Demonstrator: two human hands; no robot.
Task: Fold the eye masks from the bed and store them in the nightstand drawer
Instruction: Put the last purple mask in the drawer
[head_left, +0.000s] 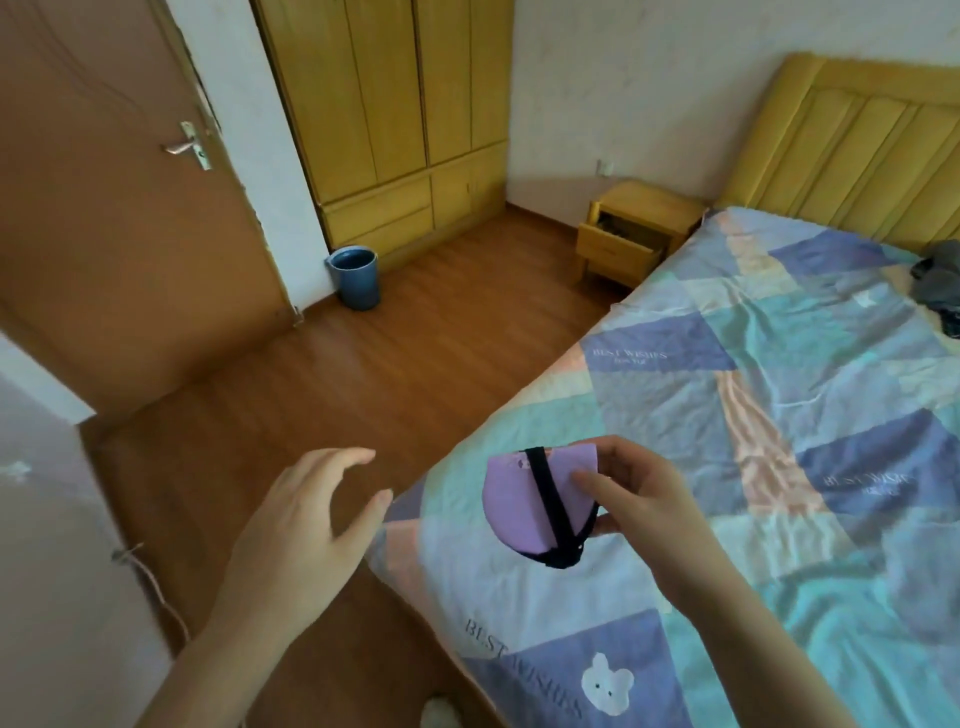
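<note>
My right hand (636, 493) pinches a purple eye mask (519, 504), folded in half, with its black strap hanging across it, above the near corner of the bed (779, 415). To the mask's left, over the floor, my left hand (306, 519) is open with fingers spread and holds nothing. The yellow nightstand (636, 231) stands far ahead beside the headboard, its drawer (618, 249) pulled out with dark items inside. A dark grey pile of fabric (940, 283) lies at the bed's far right edge; I cannot tell what it is.
A patchwork sheet covers the bed. Wooden floor (363, 374) runs between me and the nightstand. A blue bin (356, 275) stands by the yellow wardrobe (395, 119). A brown door (119, 197) is at the left, and a white wall edge at the near left.
</note>
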